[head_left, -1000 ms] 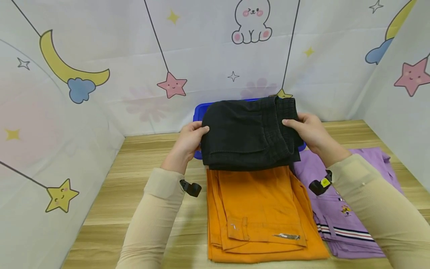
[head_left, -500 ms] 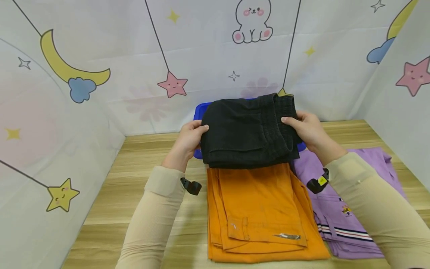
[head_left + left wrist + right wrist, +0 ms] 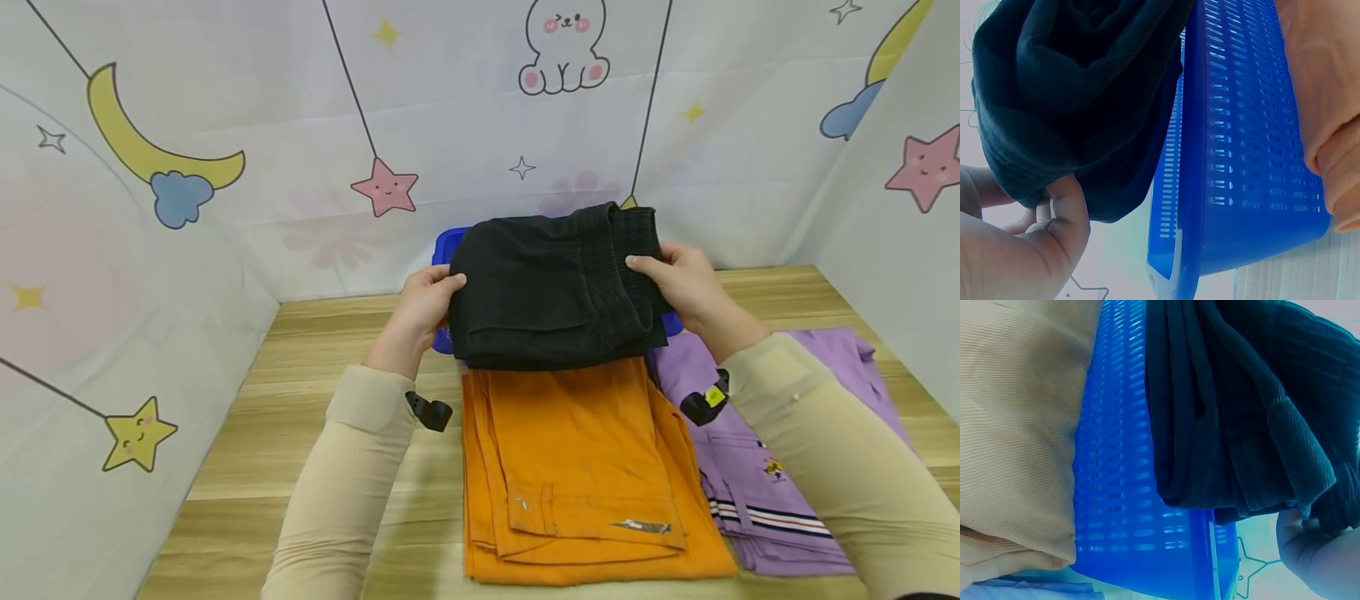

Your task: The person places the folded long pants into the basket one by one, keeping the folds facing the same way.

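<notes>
Folded black pants (image 3: 525,287) with an elastic waistband hang over a blue perforated basket (image 3: 1254,156), hiding most of it in the head view. My left hand (image 3: 425,304) pinches their folded left end, thumb in front. At the waistband end, my right hand (image 3: 690,283) grips the cloth with its thumb on top. In the left wrist view, the rolled layers of the pants sit beside the basket's rim. Several stacked folds of the pants show in the right wrist view, and the right hand is only partly visible there.
Folded orange pants (image 3: 577,467) lie on the wooden table (image 3: 315,417) in front of the basket. To their right is a folded purple garment (image 3: 750,467) with a striped band, partly under the right forearm. A white printed cloth wall (image 3: 300,125) stands behind the basket.
Both hands have moved the black pants slightly upward in the head view, toward the back wall. The grip of each hand looks the same, and the orange and purple clothes have not moved.
</notes>
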A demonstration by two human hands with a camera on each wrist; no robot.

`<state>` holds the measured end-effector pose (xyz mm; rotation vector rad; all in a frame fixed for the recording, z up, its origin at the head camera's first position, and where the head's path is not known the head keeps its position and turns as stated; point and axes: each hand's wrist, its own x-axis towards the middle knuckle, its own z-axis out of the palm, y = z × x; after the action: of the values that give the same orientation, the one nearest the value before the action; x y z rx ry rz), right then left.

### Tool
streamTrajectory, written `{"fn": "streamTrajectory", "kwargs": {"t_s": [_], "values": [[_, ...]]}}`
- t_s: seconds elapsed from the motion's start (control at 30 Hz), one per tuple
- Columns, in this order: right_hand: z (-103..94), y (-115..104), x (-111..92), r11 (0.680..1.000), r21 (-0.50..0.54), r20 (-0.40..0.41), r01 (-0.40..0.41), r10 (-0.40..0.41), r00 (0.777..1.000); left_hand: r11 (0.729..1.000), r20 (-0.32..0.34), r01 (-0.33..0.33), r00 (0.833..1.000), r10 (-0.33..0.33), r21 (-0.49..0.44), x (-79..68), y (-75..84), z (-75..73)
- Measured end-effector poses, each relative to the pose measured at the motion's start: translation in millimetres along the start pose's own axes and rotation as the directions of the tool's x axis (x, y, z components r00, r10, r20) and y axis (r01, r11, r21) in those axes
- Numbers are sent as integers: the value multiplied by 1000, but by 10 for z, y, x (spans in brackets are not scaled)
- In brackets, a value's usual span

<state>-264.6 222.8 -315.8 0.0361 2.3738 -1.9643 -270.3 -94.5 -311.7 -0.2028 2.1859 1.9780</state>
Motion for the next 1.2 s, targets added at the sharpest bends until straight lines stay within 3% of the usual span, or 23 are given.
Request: {"fn": "streamTrajectory", "kwargs": {"t_s": [0.83,1.2], "values": [[28,-50,68,1000,25,-7,-4,5,1000,999,-50,17,999,-19,-32,79,9,15],[26,-82,139,999,-40,-21,4,-5,1000,999,-72,3,997,-6,-37,147,16,18]]}}
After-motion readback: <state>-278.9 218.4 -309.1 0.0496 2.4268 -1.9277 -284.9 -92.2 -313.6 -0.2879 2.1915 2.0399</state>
